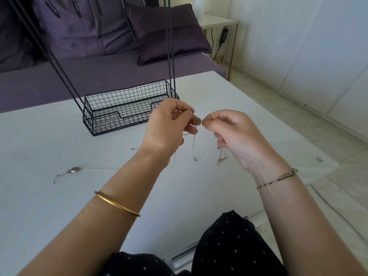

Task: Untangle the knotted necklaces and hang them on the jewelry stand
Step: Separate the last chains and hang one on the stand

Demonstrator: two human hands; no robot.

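Necklaces (194, 124) knot hidden between pinching hands.

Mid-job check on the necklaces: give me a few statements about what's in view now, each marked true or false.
1. The left hand and right hand hold the tangled necklaces raised above the table. True.
2. The jewelry stand lies tipped on its side. False: it stands upright on the table.
3. A silver necklace lies on the table, left of the left forearm. True.
4. The right hand rests flat on the table. False: it is raised, pinching the tangled necklaces.
5. A bangle sits on the right forearm. False: the gold bangle is on the left forearm.
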